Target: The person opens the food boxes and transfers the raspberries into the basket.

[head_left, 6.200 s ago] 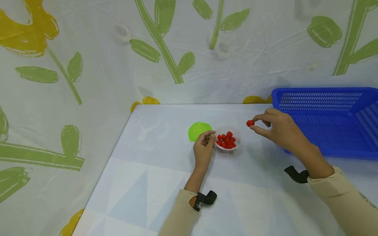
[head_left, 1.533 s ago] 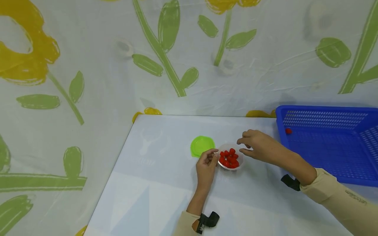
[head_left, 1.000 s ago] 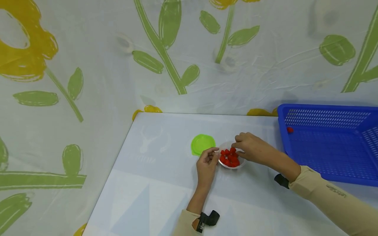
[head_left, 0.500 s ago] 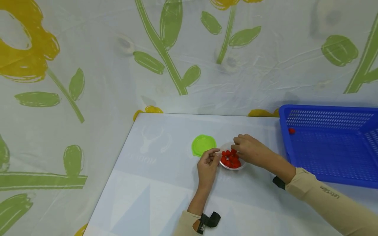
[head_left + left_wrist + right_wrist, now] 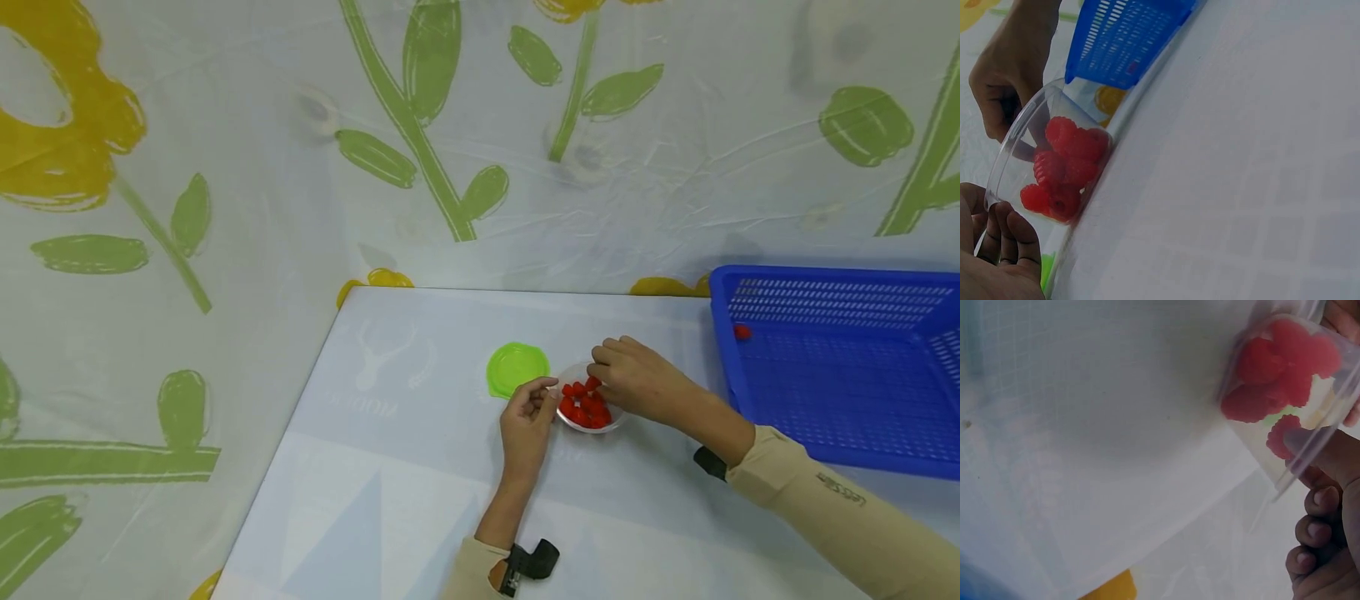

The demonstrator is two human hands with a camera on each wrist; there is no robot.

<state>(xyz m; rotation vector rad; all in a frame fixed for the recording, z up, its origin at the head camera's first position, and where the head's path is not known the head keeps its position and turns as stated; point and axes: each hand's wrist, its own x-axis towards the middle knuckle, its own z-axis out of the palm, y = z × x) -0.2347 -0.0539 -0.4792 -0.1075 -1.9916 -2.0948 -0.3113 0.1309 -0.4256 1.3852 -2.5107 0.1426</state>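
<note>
A clear plastic cup (image 5: 997, 169) holds several red raspberries (image 5: 1066, 150) on the table. My left hand (image 5: 527, 429) pinches the cup's rim on its left side, thumb and fingers at the edge. From the other side my right hand (image 5: 637, 379) reaches over the rim into the cup. In the right wrist view its thumb and index finger pinch one raspberry (image 5: 1284, 437) inside the cup, seen through the clear wall, while its other fingers curl outside. A bright green lid (image 5: 517, 369) lies just behind my left hand.
A blue slotted basket (image 5: 832, 450) stands at the right, with a single raspberry (image 5: 742, 332) in its back left corner. The white table (image 5: 390, 367) meets a flower-printed curtain (image 5: 262, 167) behind and to the left.
The raspberry my right hand held near the basket now lies in it. That hand has returned to the cup and gripped another. My left hand stays at the rim; the head view has shifted.
</note>
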